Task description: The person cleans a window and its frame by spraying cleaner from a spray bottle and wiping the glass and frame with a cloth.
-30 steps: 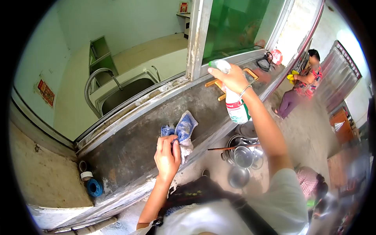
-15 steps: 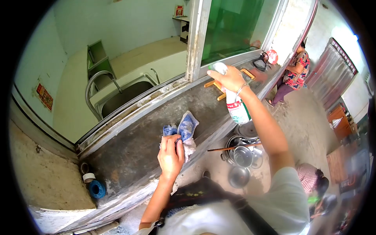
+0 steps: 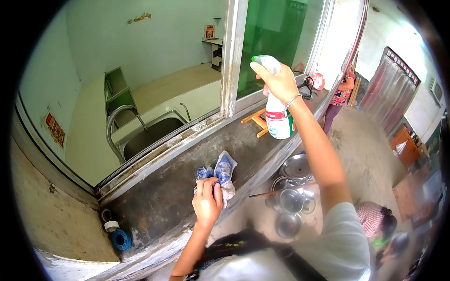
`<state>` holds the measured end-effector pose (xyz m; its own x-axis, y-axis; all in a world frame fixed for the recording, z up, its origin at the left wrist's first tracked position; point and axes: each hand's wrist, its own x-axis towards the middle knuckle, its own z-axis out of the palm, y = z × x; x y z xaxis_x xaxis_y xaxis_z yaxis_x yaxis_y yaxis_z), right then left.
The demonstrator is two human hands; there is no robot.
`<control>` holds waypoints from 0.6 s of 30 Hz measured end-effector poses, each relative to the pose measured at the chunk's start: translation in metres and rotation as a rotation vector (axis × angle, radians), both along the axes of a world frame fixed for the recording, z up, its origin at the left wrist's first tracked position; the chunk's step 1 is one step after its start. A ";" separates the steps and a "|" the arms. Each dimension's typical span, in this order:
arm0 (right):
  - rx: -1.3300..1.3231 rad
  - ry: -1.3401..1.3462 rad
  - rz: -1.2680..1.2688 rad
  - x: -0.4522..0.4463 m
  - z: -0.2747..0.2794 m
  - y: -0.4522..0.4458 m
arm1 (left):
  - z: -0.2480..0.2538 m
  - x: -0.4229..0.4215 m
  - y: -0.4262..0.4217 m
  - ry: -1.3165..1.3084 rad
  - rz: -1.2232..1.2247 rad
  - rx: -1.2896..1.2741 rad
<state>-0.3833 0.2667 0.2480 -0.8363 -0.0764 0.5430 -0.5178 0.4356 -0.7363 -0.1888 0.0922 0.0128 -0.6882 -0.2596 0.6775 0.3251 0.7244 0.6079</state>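
My left hand (image 3: 206,200) is closed on a blue and white cloth (image 3: 225,167), holding it over the dark stone ledge (image 3: 161,187). Part of the cloth sticks up above my fingers and part hangs beside them. In my right hand (image 3: 281,84) is a white spray bottle (image 3: 279,122) with a red and green label and a green-tipped nozzle. The bottle is raised over the ledge's right part, its nozzle pointing left toward the green glass pane (image 3: 269,40). A wooden-framed object (image 3: 257,121) lies on the ledge behind the bottle.
Behind the window frame (image 3: 230,61) is a sink (image 3: 152,136) with a curved faucet. Blue tape (image 3: 121,239) and a white roll (image 3: 111,226) sit at the ledge's left end. Metal pots (image 3: 295,166) stand on the floor. Two people (image 3: 338,96) (image 3: 372,219) are to the right.
My right hand and the spray bottle have risen slightly. The view has shifted, and the cloth shows lower in it. The standing person at the right is now partly hidden behind the wall edge.
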 end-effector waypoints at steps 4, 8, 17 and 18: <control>0.067 0.007 -0.018 -0.002 0.000 -0.003 | -0.001 0.001 -0.001 -0.010 -0.004 0.015; 0.046 0.039 -0.035 0.007 -0.005 -0.010 | -0.004 0.002 -0.002 -0.022 -0.018 0.025; 0.084 -0.098 0.060 0.003 -0.016 -0.010 | -0.002 0.003 -0.003 0.006 -0.010 0.011; 0.106 -0.092 0.042 0.001 -0.017 -0.010 | -0.003 0.003 -0.004 0.002 -0.009 0.004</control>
<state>-0.3824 0.2563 0.2308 -0.8768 -0.1651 0.4516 -0.4699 0.4933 -0.7320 -0.1857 0.0884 0.0093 -0.6892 -0.2566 0.6776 0.3323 0.7191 0.6103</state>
